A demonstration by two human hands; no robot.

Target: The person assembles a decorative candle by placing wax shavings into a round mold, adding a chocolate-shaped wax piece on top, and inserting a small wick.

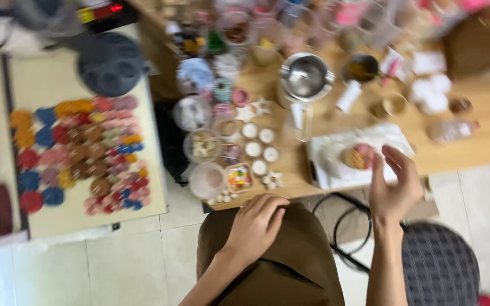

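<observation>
Nearest: left hand [254, 224] resting palm-down on brown-clad lap [273, 266], fingers loosely curled, empty. Right hand [393, 184] raised at near edge of bench [483, 136], fingers spread and relaxed, gripping nothing; hands well apart. Dark checked stool seat [440, 263] near right on tiled floor, black cable loop [344, 226] beside it. Just beyond right hand: white cloth [336, 161] on bench, bearing round tan piece with pink piece [358, 156] touching it; fingertips just beside, contact not resolvable through blur. Left of cloth: group of small white round cups [259, 150], star-shaped white pieces [272, 180], clear tubs of small bits [202, 144]. Farther: metal pouring pot [306, 76] mid-bench, white cylinder [349, 96] to its right, dark cup [363, 68] beyond. Far left, lower surface: cream board [86, 215] covered with many round coloured discs [80, 153], dark round mould [112, 63] at its far end. Far bench clutter too blurred to identify.
</observation>
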